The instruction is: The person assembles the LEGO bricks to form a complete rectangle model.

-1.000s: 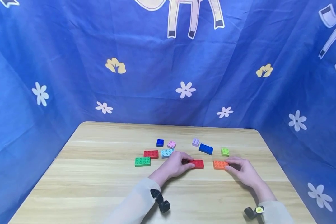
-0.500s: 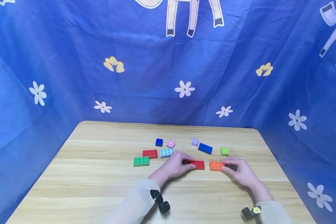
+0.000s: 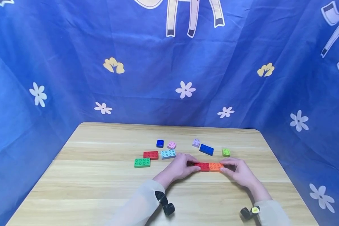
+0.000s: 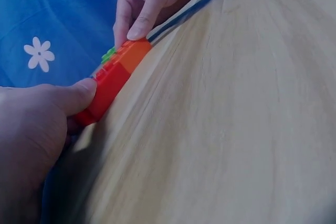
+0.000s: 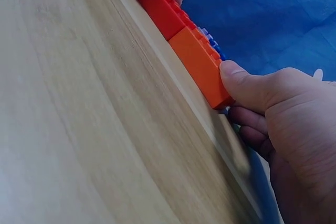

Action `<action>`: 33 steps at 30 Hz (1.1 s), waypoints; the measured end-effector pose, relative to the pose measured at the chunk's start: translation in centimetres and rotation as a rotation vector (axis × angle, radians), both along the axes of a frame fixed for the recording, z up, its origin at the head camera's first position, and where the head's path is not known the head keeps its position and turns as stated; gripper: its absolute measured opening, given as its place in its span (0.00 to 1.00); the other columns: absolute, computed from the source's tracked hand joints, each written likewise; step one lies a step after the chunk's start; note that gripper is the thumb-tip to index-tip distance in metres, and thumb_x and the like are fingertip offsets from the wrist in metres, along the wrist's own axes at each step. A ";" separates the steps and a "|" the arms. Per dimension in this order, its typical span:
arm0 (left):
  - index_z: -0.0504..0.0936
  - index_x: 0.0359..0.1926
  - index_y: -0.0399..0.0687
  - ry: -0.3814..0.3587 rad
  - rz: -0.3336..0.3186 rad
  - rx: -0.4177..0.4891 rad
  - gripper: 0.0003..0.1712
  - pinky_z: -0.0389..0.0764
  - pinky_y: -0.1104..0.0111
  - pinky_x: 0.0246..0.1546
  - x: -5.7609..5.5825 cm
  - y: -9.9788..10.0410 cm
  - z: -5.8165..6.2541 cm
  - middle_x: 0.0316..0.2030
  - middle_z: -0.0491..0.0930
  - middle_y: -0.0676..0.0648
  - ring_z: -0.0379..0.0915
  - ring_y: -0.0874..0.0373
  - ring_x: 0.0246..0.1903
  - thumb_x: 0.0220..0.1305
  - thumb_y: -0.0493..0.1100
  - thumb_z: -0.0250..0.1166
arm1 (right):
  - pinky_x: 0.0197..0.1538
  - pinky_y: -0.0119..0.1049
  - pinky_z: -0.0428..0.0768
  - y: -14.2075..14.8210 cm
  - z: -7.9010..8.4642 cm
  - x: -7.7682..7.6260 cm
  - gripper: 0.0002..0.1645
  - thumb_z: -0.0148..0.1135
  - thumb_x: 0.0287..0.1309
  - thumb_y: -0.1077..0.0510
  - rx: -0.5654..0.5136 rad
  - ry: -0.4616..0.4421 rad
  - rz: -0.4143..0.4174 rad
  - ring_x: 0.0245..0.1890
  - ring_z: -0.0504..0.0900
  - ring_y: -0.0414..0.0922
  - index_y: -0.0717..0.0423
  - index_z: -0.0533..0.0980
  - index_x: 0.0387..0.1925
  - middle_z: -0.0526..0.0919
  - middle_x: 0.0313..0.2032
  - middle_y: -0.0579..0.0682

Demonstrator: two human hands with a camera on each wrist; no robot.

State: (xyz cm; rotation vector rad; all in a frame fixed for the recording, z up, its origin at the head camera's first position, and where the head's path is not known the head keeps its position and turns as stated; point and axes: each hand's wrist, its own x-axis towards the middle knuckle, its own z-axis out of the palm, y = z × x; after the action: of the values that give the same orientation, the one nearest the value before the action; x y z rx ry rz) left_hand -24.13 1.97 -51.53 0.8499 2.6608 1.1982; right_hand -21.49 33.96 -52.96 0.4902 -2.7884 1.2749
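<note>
In the head view, a red toy brick (image 3: 204, 167) and an orange toy brick (image 3: 215, 167) lie end to end on the wooden table, their short ends touching. My left hand (image 3: 180, 168) pinches the red brick's left end between thumb and fingers. The orange brick's right end is gripped the same way by my right hand (image 3: 240, 172). Both wrist views show the pair in one straight line, red (image 4: 105, 90) beside orange (image 5: 197, 64), studs up. Fingertips behind the bricks are partly hidden.
Left of the hands lie a green brick (image 3: 142, 162), another red brick (image 3: 151, 155) and a light blue brick (image 3: 168, 154). Farther back are dark blue (image 3: 160, 143), pink (image 3: 171, 145), lilac (image 3: 196, 143), blue (image 3: 206, 149) and lime (image 3: 226, 152) bricks. A blue curtain (image 3: 147, 84) surrounds the table.
My right hand has slid the orange brick leftward until it meets the red one, closing the gap between them. The left hand keeps its hold on the red brick, almost in place.
</note>
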 end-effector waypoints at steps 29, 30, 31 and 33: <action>0.92 0.55 0.58 -0.060 0.027 0.080 0.18 0.78 0.62 0.63 0.0 -0.1 -0.8 0.51 0.88 0.60 0.81 0.60 0.57 0.66 0.55 0.77 | 0.68 0.61 0.70 -0.3 0.5 0.1 0.19 0.81 0.58 0.55 -0.015 -0.014 0.005 0.59 0.82 0.55 0.49 0.89 0.51 0.87 0.53 0.46; 0.92 0.55 0.58 -0.060 0.027 0.081 0.18 0.78 0.62 0.63 0.0 -0.1 -0.8 0.51 0.88 0.60 0.81 0.60 0.57 0.66 0.55 0.77 | 0.68 0.62 0.70 -0.3 0.5 0.1 0.19 0.81 0.58 0.56 -0.018 -0.017 0.004 0.59 0.82 0.55 0.50 0.89 0.51 0.87 0.54 0.47; 0.92 0.55 0.57 -0.061 0.027 0.082 0.18 0.78 0.62 0.63 0.0 -0.1 -0.7 0.51 0.88 0.60 0.81 0.60 0.57 0.66 0.54 0.77 | 0.68 0.62 0.70 -0.3 0.5 0.1 0.19 0.81 0.58 0.55 -0.018 -0.018 0.004 0.60 0.82 0.55 0.50 0.89 0.52 0.87 0.54 0.47; 0.92 0.55 0.57 -0.067 0.027 0.081 0.18 0.78 0.62 0.63 0.1 -0.1 -0.7 0.51 0.88 0.60 0.81 0.60 0.58 0.67 0.54 0.77 | 0.69 0.61 0.70 -0.3 0.6 0.2 0.20 0.81 0.58 0.55 -0.021 -0.020 0.010 0.60 0.81 0.55 0.51 0.89 0.53 0.87 0.54 0.47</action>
State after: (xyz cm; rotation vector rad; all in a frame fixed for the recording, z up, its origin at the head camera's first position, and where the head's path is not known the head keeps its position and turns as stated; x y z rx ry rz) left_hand -24.00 1.83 -52.21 0.7734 2.5948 1.3246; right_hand -21.32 33.68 -52.33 0.4943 -2.7893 1.3173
